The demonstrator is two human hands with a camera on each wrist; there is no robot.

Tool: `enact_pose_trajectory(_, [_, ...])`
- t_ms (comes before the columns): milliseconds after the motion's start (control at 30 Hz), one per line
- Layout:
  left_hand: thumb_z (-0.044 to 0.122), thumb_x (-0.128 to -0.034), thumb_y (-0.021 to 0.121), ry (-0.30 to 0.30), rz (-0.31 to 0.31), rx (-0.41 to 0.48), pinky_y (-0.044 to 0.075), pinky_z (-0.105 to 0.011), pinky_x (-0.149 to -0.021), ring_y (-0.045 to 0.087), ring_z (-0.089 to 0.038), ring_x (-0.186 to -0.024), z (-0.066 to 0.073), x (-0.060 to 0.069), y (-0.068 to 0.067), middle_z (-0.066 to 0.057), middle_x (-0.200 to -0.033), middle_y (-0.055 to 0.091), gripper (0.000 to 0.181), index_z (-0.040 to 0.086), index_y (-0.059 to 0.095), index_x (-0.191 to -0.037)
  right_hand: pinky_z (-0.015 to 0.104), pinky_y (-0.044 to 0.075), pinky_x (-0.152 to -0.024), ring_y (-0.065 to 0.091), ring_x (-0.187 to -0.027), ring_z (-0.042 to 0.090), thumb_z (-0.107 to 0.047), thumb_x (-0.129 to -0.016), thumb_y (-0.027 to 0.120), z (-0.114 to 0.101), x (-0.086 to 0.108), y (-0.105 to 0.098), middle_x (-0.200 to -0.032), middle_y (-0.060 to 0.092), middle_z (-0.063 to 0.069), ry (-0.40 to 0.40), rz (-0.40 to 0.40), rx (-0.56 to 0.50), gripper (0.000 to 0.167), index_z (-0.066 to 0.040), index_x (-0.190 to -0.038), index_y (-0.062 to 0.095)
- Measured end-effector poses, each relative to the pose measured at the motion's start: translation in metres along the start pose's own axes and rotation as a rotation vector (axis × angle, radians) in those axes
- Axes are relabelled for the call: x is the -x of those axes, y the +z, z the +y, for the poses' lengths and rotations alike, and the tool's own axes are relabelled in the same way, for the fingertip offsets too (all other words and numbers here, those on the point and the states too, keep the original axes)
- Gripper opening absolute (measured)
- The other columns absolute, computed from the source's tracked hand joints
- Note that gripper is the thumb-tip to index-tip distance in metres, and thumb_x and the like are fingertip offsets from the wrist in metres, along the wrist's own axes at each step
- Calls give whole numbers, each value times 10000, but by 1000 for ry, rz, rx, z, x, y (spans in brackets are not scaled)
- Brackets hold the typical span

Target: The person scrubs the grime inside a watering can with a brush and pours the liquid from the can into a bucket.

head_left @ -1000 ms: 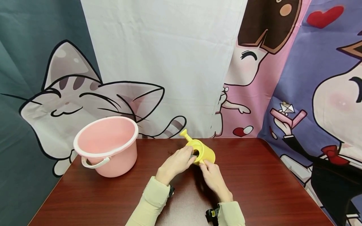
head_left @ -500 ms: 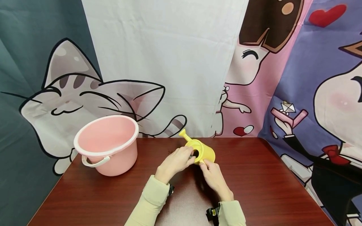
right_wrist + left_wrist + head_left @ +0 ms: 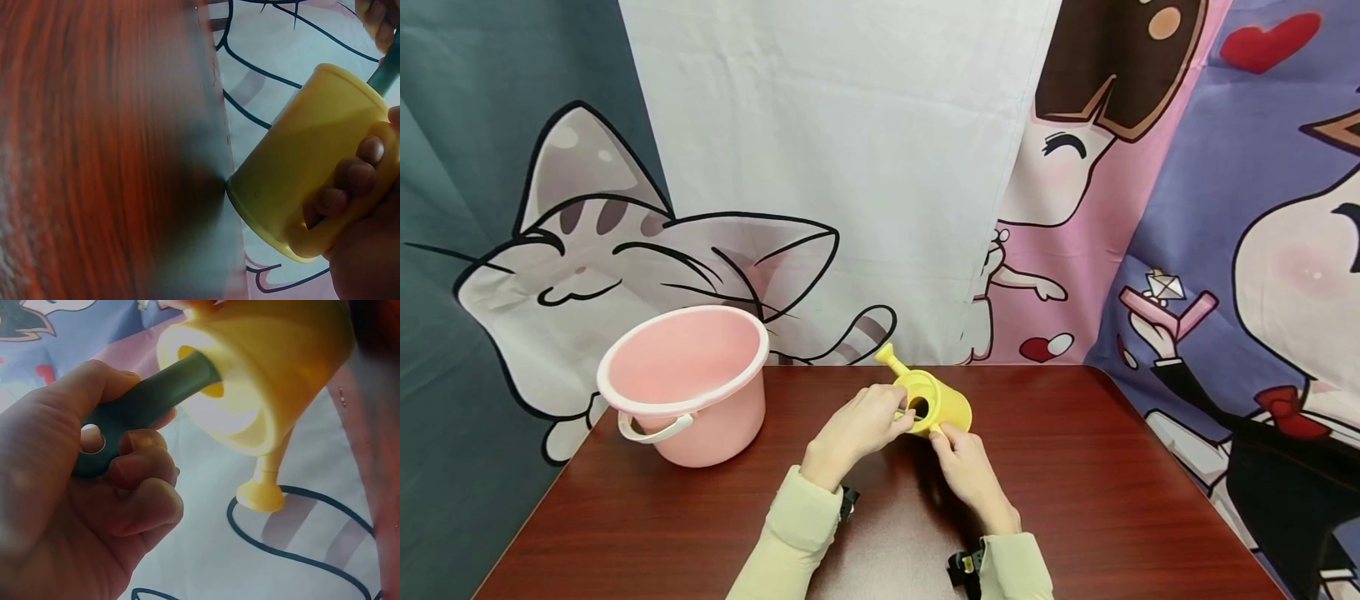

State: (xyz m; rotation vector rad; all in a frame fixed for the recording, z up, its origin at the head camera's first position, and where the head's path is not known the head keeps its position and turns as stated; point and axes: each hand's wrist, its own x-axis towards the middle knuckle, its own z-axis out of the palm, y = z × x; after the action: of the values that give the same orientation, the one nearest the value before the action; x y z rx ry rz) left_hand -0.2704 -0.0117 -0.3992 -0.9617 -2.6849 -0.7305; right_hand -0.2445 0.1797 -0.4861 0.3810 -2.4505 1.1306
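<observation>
A yellow toy watering can (image 3: 953,408) is tilted over the table, its top opening facing my left hand and its spout pointing to the back left. My right hand (image 3: 966,471) grips the can's handle, fingers curled through the loop in the right wrist view. My left hand (image 3: 857,429) holds a dark green tool handle (image 3: 134,403) with a round hole in its end. The handle runs into the can's opening, so the tool's other end is hidden and its kind cannot be told. The can's base edge appears to meet the table in the right wrist view.
A pink bucket (image 3: 715,433) with a white carrying handle (image 3: 658,432) stands at the left of the dark red wooden table (image 3: 1097,500). Behind the table's back edge hangs a cloth with cartoon figures (image 3: 850,167).
My left hand has shifted slightly left, away from the can's opening, drawing the green handle a little outward. My right hand and the can stay nearly still.
</observation>
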Motion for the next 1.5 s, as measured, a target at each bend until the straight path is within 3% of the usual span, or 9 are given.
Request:
enact_pose_trajectory(300, [143, -905, 650, 23, 16, 5, 376, -229, -507, 421, -90, -545, 0, 1, -6, 63, -622, 415, 240, 142, 492, -723, 234, 319, -502, 331, -545, 43, -96, -917, 589, 2, -1, 0, -587, 266, -175, -4, -5, -1, 375, -221, -621, 396])
enact_pose_trajectory(600, [181, -912, 648, -17, -37, 38, 398, -242, -523, 451, -102, -563, -8, -3, 8, 48, -652, 455, 213, 141, 506, -758, 237, 328, -514, 338, -553, 47, -98, -925, 584, 3, 0, 1, -594, 274, -160, 5, -18, 7, 369, -219, -629, 400])
enact_pose_trajectory(867, [196, -920, 644, -27, -47, 55, 399, -245, -524, 454, -107, -575, -14, -5, 20, 43, -656, 458, 234, 159, 489, -749, 240, 329, -517, 333, -552, 44, -99, -924, 572, -2, 0, 0, -594, 275, -161, 6, -35, 12, 363, -214, -628, 397])
enact_pose_trajectory(1133, [214, -934, 638, -25, -38, 22, 418, -244, -560, 485, -113, -624, -15, -5, 24, 47, -709, 474, 202, 158, 514, -785, 236, 324, -519, 323, -551, 42, -95, -927, 571, -2, 0, 1, -594, 261, -167, -2, -34, 15, 372, -214, -625, 389])
enact_pose_trajectory(1500, [224, -934, 636, 10, -1, -47, 463, -289, -660, 539, -169, -719, -11, -2, 18, 2, -837, 534, 153, 121, 568, -844, 237, 330, -514, 334, -548, 50, -101, -926, 580, 1, 0, 1, -593, 267, -157, -11, -23, 34, 374, -220, -625, 394])
